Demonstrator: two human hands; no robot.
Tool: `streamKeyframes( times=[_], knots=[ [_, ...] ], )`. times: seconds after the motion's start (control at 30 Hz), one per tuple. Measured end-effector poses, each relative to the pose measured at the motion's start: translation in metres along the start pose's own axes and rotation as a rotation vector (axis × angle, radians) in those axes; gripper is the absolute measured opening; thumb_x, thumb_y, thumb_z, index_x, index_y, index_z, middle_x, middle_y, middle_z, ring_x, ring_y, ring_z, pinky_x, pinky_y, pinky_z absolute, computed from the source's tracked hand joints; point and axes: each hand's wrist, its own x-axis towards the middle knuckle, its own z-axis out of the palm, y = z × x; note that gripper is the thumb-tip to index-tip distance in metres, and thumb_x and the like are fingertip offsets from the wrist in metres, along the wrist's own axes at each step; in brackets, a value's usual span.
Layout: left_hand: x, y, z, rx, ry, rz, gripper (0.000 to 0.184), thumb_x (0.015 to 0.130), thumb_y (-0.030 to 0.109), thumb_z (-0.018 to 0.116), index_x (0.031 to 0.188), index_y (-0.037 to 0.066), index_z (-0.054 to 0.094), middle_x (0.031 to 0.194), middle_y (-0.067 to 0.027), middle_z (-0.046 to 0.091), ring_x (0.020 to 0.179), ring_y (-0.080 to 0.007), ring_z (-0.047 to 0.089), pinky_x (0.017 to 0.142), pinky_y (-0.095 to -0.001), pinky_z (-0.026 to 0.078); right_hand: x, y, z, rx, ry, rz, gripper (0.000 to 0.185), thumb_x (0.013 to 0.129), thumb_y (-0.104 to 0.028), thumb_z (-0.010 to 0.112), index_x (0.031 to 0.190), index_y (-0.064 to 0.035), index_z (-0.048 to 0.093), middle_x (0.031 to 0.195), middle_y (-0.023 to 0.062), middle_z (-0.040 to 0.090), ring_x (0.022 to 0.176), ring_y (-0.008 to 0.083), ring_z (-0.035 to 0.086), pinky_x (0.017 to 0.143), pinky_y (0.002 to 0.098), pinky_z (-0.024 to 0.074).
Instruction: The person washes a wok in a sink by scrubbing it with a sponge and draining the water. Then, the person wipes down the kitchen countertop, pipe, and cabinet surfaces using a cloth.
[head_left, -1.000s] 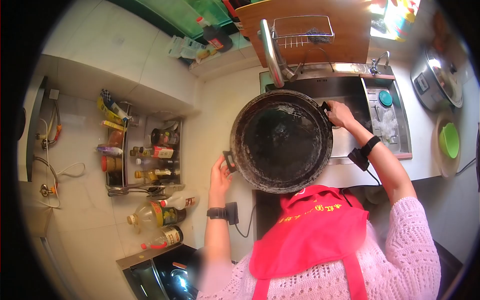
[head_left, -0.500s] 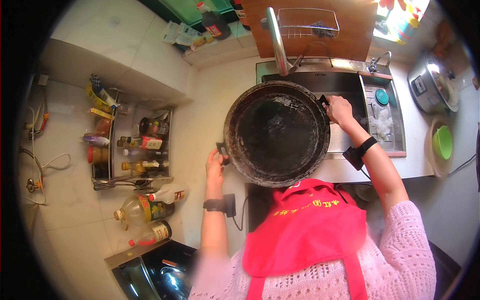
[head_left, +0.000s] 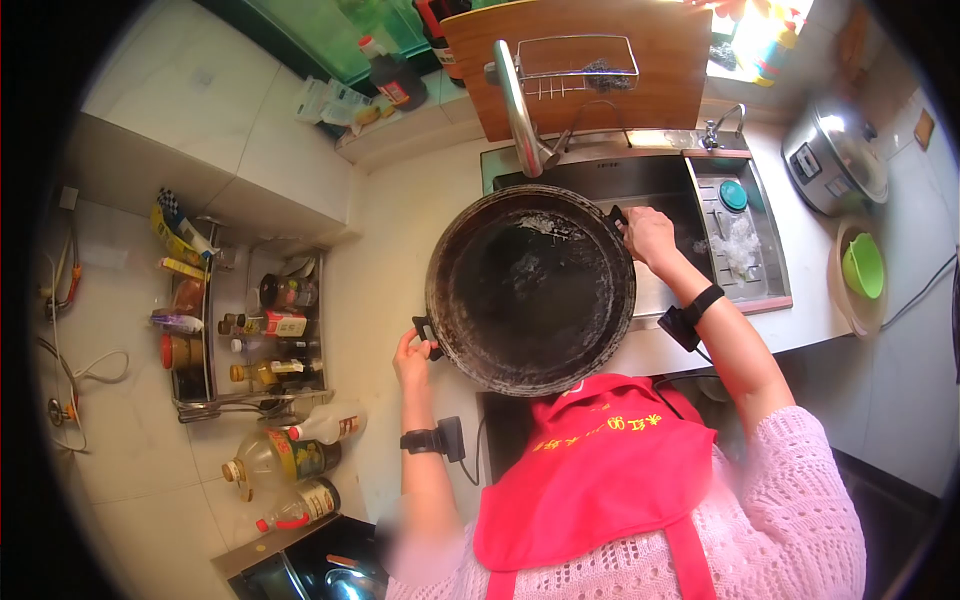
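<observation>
The counter (head_left: 390,240) runs beneath everything, with the sink (head_left: 655,178) let into it toward its right end. The pan (head_left: 530,290), broad and dark, covers the sink's near left corner and part of the counter beside it, its near rim reaching the counter's front edge by the apron (head_left: 600,480); whether it rests there or is held clear cannot be told. If it is held clear, its width could make it tip should one side lift more than the other, and anything wet inside, which is too dark to judge, could run over the low side. The cooker (head_left: 815,165) stands well apart, past the sink's right edge. The tap (head_left: 517,105) rises at the sink's far left corner, its spout near the pan's far rim, so a push that way could knock it. The right hand (head_left: 650,237) has its fingers wrapped around the right handle (head_left: 619,218). The left hand (head_left: 411,357) grasps the left handle (head_left: 427,330), seemingly with the thumb and fingertips; that smaller hold looks the likelier to slip, through weight or grease. Thinnest of all, the cable (head_left: 479,450) hanging by the left wrist could catch on the counter's front edge and tug the arm.
</observation>
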Motion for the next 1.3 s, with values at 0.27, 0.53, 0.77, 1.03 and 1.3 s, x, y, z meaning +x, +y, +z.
streamKeyframes(
  times=[0.27, 0.53, 0.77, 1.03, 1.3],
  knots=[
    [0.011, -0.010, -0.007, -0.061, -0.086, 0.040, 0.046, 0.093, 0.003, 0.065, 0.137, 0.002, 0.054, 0.091, -0.0096, 0.075, 0.084, -0.0123, 0.066, 0.078, -0.0267, 0.049, 0.001, 0.002, 0.003, 0.001, 0.021, -0.011, 0.022, 0.088, -0.024, 0.063, 0.088, -0.0053, 0.074, 0.092, 0.0209, 0.073, 0.090, 0.0377, 0.072, 0.078, 0.0467, 0.0576],
    [-0.005, 0.011, 0.002, -0.008, -0.001, -0.023, 0.042, 0.090, 0.000, 0.065, 0.132, 0.006, 0.061, 0.089, -0.0089, 0.075, 0.085, -0.0142, 0.067, 0.086, -0.0290, 0.048, 0.000, -0.002, -0.002, 0.007, 0.008, -0.044, 0.021, 0.090, -0.025, 0.065, 0.104, -0.0114, 0.073, 0.093, 0.0176, 0.072, 0.091, 0.0379, 0.069, 0.079, 0.0490, 0.0554],
    [-0.005, 0.008, 0.001, -0.042, -0.056, -0.059, 0.043, 0.093, 0.007, 0.063, 0.135, 0.012, 0.059, 0.092, -0.0027, 0.075, 0.085, -0.0112, 0.063, 0.081, -0.0328, 0.039, -0.006, -0.006, -0.010, 0.010, 0.040, -0.043, 0.019, 0.091, -0.024, 0.064, 0.100, -0.0084, 0.072, 0.095, 0.0195, 0.072, 0.093, 0.0382, 0.070, 0.081, 0.0483, 0.0558],
    [-0.005, 0.010, -0.001, -0.046, -0.035, -0.211, 0.050, 0.094, 0.017, 0.064, 0.143, 0.015, 0.049, 0.104, 0.0018, 0.074, 0.105, -0.0125, 0.058, 0.094, -0.0418, 0.033, -0.004, -0.003, 0.002, 0.011, 0.071, -0.035, 0.018, 0.090, -0.022, 0.063, 0.095, -0.0068, 0.071, 0.096, 0.0188, 0.072, 0.093, 0.0370, 0.070, 0.081, 0.0472, 0.0562],
    [0.012, -0.008, -0.020, -0.192, -0.232, -0.245, 0.029, 0.098, 0.016, 0.060, 0.127, 0.015, 0.061, 0.106, 0.0059, 0.070, 0.099, -0.0103, 0.059, 0.089, -0.0404, 0.036, -0.001, 0.005, 0.025, -0.030, 0.089, 0.021, 0.018, 0.090, -0.023, 0.062, 0.090, -0.0078, 0.071, 0.093, 0.0177, 0.071, 0.089, 0.0354, 0.071, 0.076, 0.0461, 0.0561]
  ],
)
